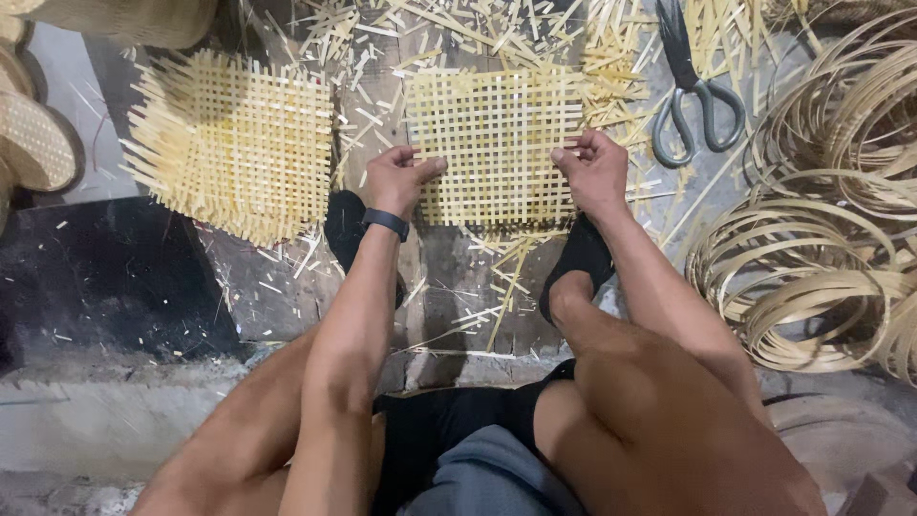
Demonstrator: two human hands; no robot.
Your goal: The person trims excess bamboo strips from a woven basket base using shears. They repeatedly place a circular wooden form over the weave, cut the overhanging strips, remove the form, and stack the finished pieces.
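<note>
We see a square woven mat [494,143] of pale bamboo strips lying flat on the dark floor [115,277], right in front of the seated person. Our view looks down over the knees. The left hand [399,179] grips the mat's left edge near the lower corner, thumb on top of the weave and fingers curled under it; a dark wristband [385,223] circles that wrist. The right hand [594,172] pinches the mat's right edge in much the same way, thumb pressed on the strips. Both feet, in black socks [578,258], rest just below the mat's near edge.

To the left of the mat, apart from it, lies a second woven mat [234,143] with ragged strip ends sticking out on all sides. Loose strip offcuts [458,38] litter the floor above and around both mats. Up and to the right, a pair of grey scissors [695,96] lies among the offcuts, shut. Further right, coils of bamboo strip [821,239] are heaped together. At the left edge we see part of some woven baskets [33,143].
</note>
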